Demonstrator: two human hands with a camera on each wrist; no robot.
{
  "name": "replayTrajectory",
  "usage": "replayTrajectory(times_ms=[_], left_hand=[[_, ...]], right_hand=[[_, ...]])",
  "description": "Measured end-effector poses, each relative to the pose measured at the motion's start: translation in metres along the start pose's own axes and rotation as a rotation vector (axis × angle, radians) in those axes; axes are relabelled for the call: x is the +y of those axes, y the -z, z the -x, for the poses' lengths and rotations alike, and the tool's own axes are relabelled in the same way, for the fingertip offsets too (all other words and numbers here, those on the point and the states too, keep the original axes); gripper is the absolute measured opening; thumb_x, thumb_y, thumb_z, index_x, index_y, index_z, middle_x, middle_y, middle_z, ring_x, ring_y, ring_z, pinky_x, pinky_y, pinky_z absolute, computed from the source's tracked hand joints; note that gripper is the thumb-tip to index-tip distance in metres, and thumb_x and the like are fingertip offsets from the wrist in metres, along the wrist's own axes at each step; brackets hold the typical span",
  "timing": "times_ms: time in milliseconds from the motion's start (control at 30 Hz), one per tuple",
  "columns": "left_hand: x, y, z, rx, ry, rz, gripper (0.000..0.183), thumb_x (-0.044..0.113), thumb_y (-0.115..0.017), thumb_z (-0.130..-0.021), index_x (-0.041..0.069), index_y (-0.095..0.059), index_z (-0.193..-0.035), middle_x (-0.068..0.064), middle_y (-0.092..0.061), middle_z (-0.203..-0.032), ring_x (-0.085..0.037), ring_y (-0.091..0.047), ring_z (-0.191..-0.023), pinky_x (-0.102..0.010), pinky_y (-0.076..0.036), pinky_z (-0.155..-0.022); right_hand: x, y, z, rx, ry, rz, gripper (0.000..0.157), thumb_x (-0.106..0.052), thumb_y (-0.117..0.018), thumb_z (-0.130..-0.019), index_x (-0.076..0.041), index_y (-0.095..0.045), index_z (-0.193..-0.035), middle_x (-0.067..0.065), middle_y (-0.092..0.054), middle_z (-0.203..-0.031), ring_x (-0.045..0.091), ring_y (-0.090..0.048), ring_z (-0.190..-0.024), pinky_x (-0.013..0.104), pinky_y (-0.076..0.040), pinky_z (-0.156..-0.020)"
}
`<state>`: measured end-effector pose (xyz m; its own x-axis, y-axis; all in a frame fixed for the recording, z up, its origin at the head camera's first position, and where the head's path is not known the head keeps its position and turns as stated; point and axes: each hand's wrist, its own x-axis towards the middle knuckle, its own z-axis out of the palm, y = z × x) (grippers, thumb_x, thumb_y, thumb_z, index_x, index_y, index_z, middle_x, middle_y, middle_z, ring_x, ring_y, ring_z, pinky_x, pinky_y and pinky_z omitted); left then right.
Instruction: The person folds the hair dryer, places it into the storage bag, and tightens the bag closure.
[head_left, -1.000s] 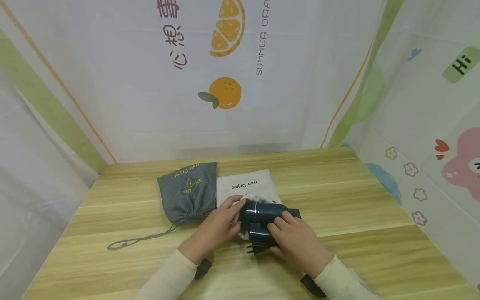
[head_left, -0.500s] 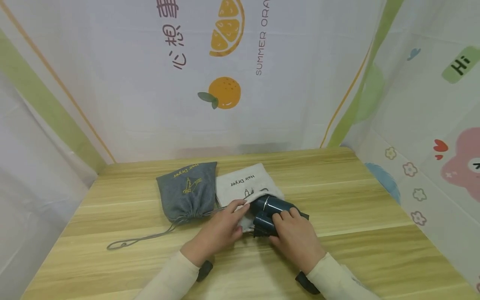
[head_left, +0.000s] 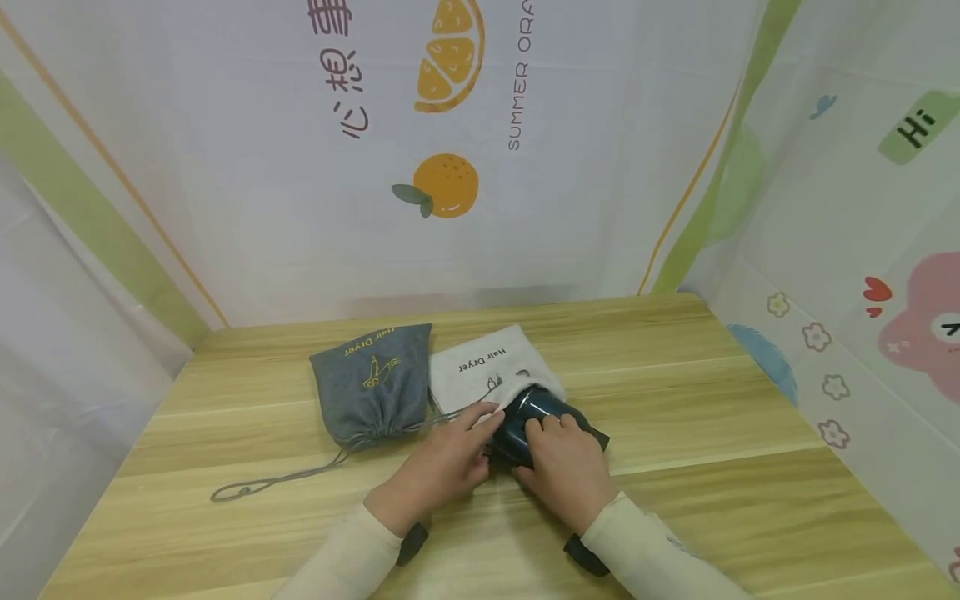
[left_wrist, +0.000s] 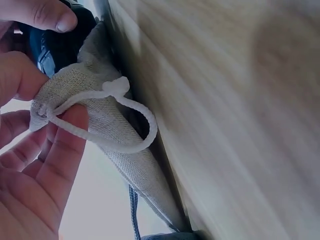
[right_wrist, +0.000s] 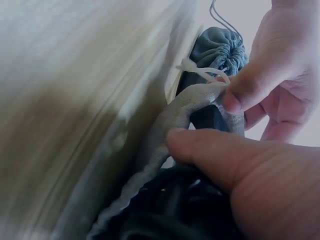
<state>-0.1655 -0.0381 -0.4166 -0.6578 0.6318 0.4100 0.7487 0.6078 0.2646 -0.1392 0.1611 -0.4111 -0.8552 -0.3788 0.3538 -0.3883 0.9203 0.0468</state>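
Observation:
My left hand [head_left: 442, 462] pinches the mouth edge of a whitish drawstring bag [head_left: 480, 360] printed "Hair Dryer". In the left wrist view its white knotted cord [left_wrist: 147, 122] loops beside the fingers. A glossy dark blue hair dryer [head_left: 545, 403] lies with one end inside the bag's mouth, its other end sticking out to the right. My right hand [head_left: 572, 471] grips the dryer from above, fingers curled over its body. In the right wrist view the right thumb [right_wrist: 200, 145] lies against the bag's rim. The part of the dryer within the bag is hidden.
A grey drawstring bag [head_left: 372, 387] with yellow "Hair Dryer" lettering lies to the left, its long cord [head_left: 277, 479] trailing on the wooden table [head_left: 712, 517]. White printed curtains [head_left: 300, 242] stand behind the table and at its sides.
The dryer has turned and gone deeper into the white bag, whose mouth now covers its left end. The right hand has moved left with it; the left hand still holds the mouth.

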Motion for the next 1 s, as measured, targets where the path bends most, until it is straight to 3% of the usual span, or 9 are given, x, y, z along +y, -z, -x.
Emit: replayTrajectory(times_ms=[300, 567, 700, 833, 1000], left_hand=[[0.0, 0.001, 0.001, -0.022, -0.036, -0.003, 0.059, 0.002, -0.073, -0.078, 0.002, -0.058, -0.135, -0.011, -0.054, -0.136, -0.013, -0.055, -0.065, -0.024, -0.046, -0.055], [0.004, 0.001, 0.002, -0.014, -0.047, 0.031, 0.058, -0.001, -0.07, -0.078, 0.001, -0.058, -0.135, -0.012, -0.054, -0.136, -0.011, -0.053, -0.062, -0.022, -0.046, -0.056], [0.003, 0.003, 0.003, -0.046, -0.008, 0.07, 0.059, -0.003, -0.068, -0.08, 0.0, -0.056, -0.138, -0.013, -0.051, -0.139, -0.007, -0.045, -0.06, -0.019, -0.043, -0.057], [-0.002, 0.005, 0.005, -0.077, 0.016, 0.08, 0.061, -0.003, -0.068, -0.08, -0.002, -0.053, -0.139, -0.015, -0.05, -0.14, -0.011, -0.052, -0.066, -0.023, -0.047, -0.062], [-0.007, 0.006, 0.006, -0.079, 0.013, 0.063, 0.06, -0.003, -0.068, -0.08, -0.003, -0.054, -0.138, -0.016, -0.05, -0.138, -0.014, -0.056, -0.071, -0.027, -0.051, -0.065]], right_hand=[[-0.009, 0.0, -0.01, 0.035, -0.025, -0.009, 0.048, -0.047, -0.086, -0.07, -0.008, -0.059, -0.075, 0.006, -0.058, -0.066, 0.023, -0.056, -0.057, 0.038, -0.048, -0.049], [-0.013, 0.005, -0.016, 0.015, -0.053, -0.08, 0.04, -0.04, -0.082, -0.077, -0.007, -0.062, -0.068, 0.004, -0.053, -0.058, 0.022, -0.056, -0.051, 0.037, -0.046, -0.044], [-0.012, 0.009, -0.018, -0.032, -0.031, -0.216, 0.031, -0.032, -0.079, -0.084, -0.008, -0.062, -0.072, 0.001, -0.053, -0.06, 0.019, -0.055, -0.052, 0.033, -0.043, -0.045], [-0.009, 0.015, -0.018, -0.068, 0.02, -0.342, 0.023, -0.028, -0.076, -0.087, -0.01, -0.063, -0.083, -0.004, -0.054, -0.07, 0.011, -0.052, -0.059, 0.028, -0.041, -0.05], [0.013, 0.027, -0.014, -0.006, 0.023, -0.365, 0.02, -0.024, -0.076, -0.087, -0.01, -0.064, -0.092, -0.001, -0.06, -0.081, 0.011, -0.055, -0.065, 0.031, -0.048, -0.057]])
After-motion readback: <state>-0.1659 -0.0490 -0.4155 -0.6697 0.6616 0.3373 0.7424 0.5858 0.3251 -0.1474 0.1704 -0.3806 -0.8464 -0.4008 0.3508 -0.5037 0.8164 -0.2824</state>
